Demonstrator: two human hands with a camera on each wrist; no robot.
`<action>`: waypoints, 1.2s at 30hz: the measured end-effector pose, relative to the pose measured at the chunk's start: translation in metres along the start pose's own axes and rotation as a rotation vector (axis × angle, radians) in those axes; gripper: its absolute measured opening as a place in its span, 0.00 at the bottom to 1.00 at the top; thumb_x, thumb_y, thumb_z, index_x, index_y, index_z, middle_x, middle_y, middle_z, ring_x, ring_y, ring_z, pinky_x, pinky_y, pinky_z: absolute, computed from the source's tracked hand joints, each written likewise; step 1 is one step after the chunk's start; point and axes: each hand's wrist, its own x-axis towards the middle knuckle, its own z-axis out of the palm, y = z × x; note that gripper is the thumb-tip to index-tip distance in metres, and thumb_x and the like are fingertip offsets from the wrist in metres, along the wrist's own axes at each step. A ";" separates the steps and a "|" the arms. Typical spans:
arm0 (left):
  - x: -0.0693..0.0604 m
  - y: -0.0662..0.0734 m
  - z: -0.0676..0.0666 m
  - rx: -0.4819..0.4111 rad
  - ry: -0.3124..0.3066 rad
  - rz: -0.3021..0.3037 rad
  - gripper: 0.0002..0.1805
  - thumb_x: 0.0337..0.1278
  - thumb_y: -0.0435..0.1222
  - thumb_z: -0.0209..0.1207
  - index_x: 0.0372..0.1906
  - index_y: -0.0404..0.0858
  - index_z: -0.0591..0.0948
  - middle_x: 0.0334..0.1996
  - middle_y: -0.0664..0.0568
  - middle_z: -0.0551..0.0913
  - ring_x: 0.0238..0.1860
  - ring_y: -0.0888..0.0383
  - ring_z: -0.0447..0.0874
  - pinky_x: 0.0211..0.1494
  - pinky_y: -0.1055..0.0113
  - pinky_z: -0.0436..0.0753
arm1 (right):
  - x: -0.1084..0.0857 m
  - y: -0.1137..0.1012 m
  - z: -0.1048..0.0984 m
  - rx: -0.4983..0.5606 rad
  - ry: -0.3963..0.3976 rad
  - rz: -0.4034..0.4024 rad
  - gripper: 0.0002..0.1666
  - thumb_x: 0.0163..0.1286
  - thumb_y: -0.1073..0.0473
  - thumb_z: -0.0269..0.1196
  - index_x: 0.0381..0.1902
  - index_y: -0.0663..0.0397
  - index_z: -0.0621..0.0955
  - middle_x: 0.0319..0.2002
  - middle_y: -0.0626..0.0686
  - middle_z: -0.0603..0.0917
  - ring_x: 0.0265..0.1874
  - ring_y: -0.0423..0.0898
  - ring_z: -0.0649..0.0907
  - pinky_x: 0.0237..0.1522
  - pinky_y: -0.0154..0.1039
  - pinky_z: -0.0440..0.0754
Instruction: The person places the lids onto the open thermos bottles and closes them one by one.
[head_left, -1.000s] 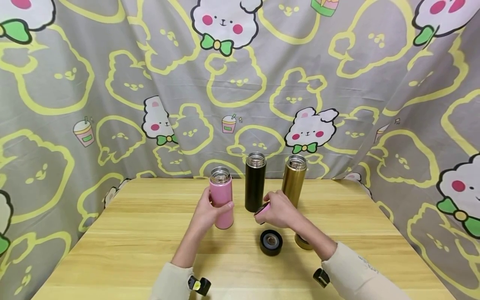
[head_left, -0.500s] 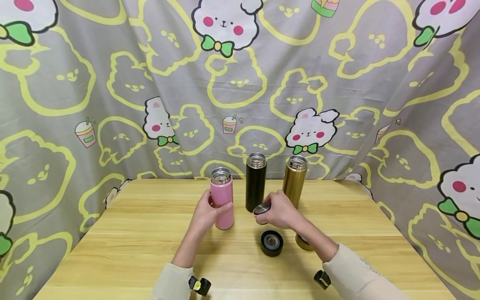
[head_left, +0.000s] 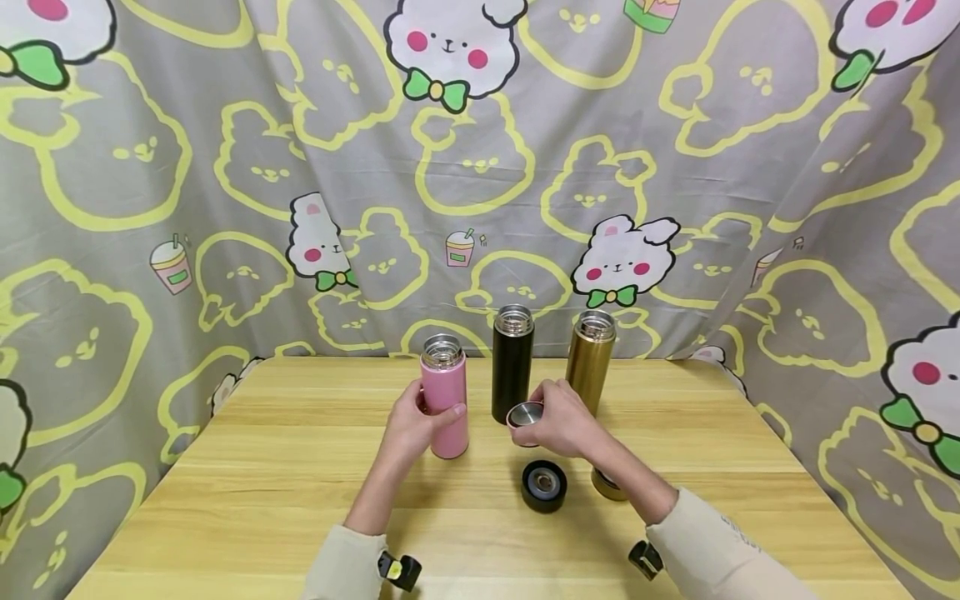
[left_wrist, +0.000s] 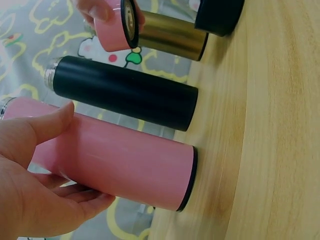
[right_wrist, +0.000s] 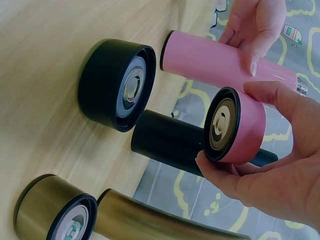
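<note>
My left hand (head_left: 408, 427) grips the pink thermos bottle (head_left: 444, 387), which stands upright and uncapped, its steel neck showing. In the left wrist view the thumb (left_wrist: 57, 120) lies along the near side, with fingers round the other side. My right hand (head_left: 564, 421) pinches the pink lid (right_wrist: 251, 131) between thumb and fingers, above the table and to the right of the pink bottle. The lid's silver top (head_left: 525, 412) faces up and its inner plug side (right_wrist: 221, 124) faces the table. Lid and pink bottle are apart.
Behind the right hand stand an uncapped black thermos (head_left: 512, 367) and an uncapped gold thermos (head_left: 591, 362). In front lies a black lid (head_left: 543, 497), inner side up. A gold lid (right_wrist: 45, 207) is partly hidden by the right forearm in the head view. A patterned curtain (head_left: 375, 167) hangs behind the table.
My right hand has turned the pink lid, so its silver top, edge-on a second ago, now faces up. The left hand and the pink bottle have hardly moved.
</note>
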 end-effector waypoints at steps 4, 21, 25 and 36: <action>0.001 0.000 -0.001 0.006 0.018 0.006 0.38 0.49 0.39 0.77 0.65 0.36 0.74 0.59 0.38 0.82 0.59 0.42 0.83 0.64 0.46 0.79 | 0.000 0.000 0.000 0.006 0.006 0.001 0.29 0.45 0.52 0.78 0.40 0.59 0.78 0.39 0.55 0.75 0.38 0.47 0.75 0.36 0.37 0.77; -0.013 0.019 -0.010 0.104 -0.182 0.060 0.36 0.37 0.35 0.80 0.57 0.34 0.78 0.47 0.45 0.86 0.46 0.52 0.86 0.53 0.53 0.85 | -0.001 0.001 -0.006 0.025 0.060 -0.007 0.28 0.44 0.51 0.78 0.39 0.59 0.77 0.39 0.56 0.76 0.37 0.48 0.76 0.34 0.37 0.77; -0.017 0.024 -0.009 0.081 -0.286 0.074 0.37 0.38 0.34 0.80 0.58 0.35 0.77 0.47 0.45 0.85 0.47 0.52 0.86 0.54 0.53 0.84 | -0.001 0.001 -0.007 0.022 0.071 -0.013 0.29 0.45 0.51 0.78 0.38 0.59 0.77 0.38 0.56 0.77 0.37 0.48 0.76 0.35 0.38 0.77; -0.024 0.028 -0.008 0.067 -0.436 0.080 0.40 0.42 0.35 0.78 0.63 0.35 0.73 0.52 0.44 0.84 0.52 0.51 0.84 0.58 0.52 0.83 | -0.001 0.004 -0.010 0.024 0.071 -0.017 0.29 0.45 0.51 0.78 0.39 0.59 0.77 0.37 0.55 0.76 0.37 0.48 0.75 0.35 0.38 0.76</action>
